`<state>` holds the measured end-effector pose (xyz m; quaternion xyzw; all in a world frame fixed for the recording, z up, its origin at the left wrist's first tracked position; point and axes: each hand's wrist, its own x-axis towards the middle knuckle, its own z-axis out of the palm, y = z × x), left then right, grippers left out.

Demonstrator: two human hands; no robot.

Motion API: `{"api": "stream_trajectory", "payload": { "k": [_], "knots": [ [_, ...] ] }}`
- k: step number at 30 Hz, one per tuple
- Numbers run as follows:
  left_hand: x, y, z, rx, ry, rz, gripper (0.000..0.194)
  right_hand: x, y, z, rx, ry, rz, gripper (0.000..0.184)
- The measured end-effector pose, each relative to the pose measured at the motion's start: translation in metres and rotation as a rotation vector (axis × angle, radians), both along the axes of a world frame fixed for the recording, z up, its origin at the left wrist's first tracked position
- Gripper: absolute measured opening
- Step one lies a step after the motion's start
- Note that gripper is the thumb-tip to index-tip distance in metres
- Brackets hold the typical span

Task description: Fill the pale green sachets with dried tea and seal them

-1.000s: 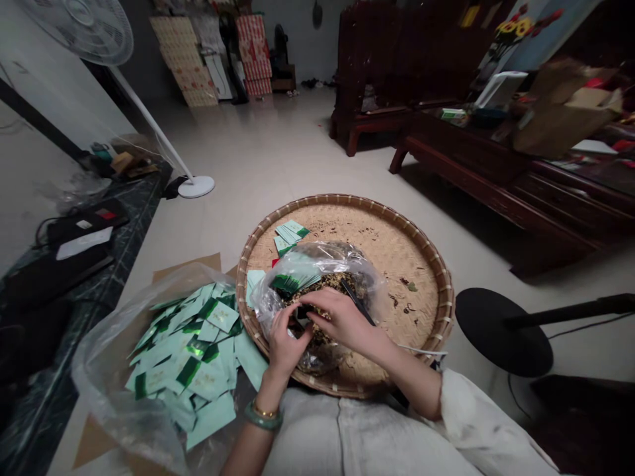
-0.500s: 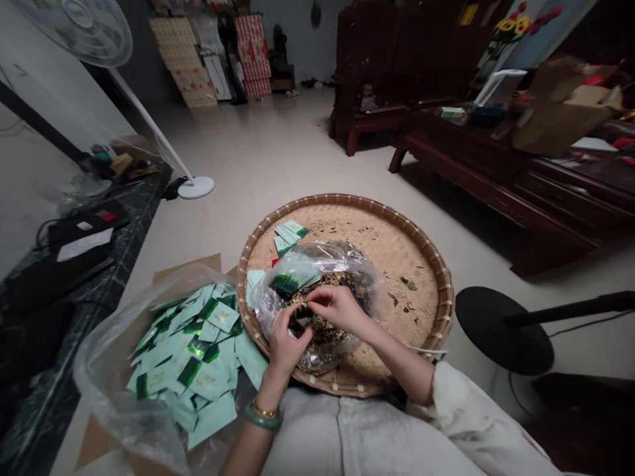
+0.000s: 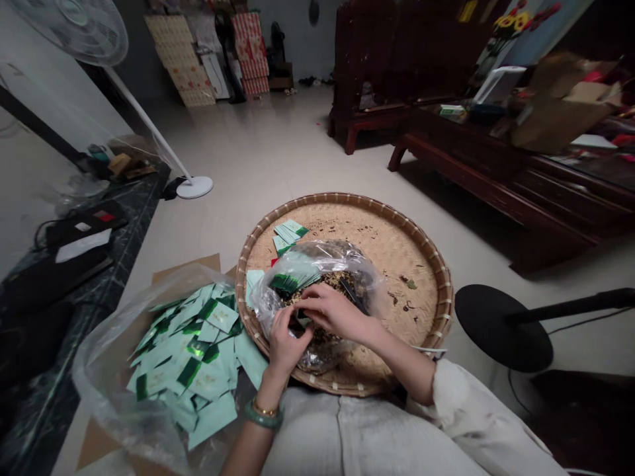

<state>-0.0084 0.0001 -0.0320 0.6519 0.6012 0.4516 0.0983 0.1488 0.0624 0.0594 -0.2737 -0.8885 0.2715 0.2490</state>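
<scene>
A round woven bamboo tray (image 3: pixel 426 251) lies on the floor in front of me. In it sits an open clear plastic bag (image 3: pixel 322 261) holding loose dried leaves and a bundle of green packets (image 3: pixel 288 281). Both my hands work inside that bag. My left hand (image 3: pixel 284 344) has its fingers curled round a small dark thing I cannot make out. My right hand (image 3: pixel 335 314) pinches at the same spot, fingertips together. A thin dark stick (image 3: pixel 354 296) pokes out behind my right hand.
A large clear bag of pale green packets (image 3: pixel 193 357) lies at my left on cardboard. More packets (image 3: pixel 290 233) rest on the tray's far side. A white standing fan (image 3: pixel 191 186) is at the back left, a black round stand base (image 3: pixel 501 327) at the right, dark wooden furniture (image 3: pixel 496 172) beyond.
My right hand lifted its fingertips up off the leaves half a second ago and has come back down to meet the left hand. The left hand has hardly moved.
</scene>
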Motion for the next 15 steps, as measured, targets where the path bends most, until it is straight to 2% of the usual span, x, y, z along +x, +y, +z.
{"api": "stream_trajectory", "payload": {
  "k": [6, 11, 13, 15],
  "knots": [
    [0.001, 0.000, 0.003, -0.017, -0.011, -0.013, 0.042, 0.004, 0.004, 0.003, 0.051, -0.001, -0.036, 0.015],
    [0.000, 0.000, 0.003, 0.008, -0.012, -0.033, 0.044, 0.012, -0.008, 0.012, 0.052, -0.074, -0.073, 0.021],
    [0.000, 0.001, 0.003, 0.011, -0.011, -0.044, 0.045, 0.012, -0.011, 0.010, 0.065, -0.105, -0.084, 0.025],
    [0.000, 0.001, 0.003, 0.009, -0.009, -0.041, 0.044, 0.010, -0.011, 0.005, 0.065, -0.102, -0.112, 0.018]
  ]
}}
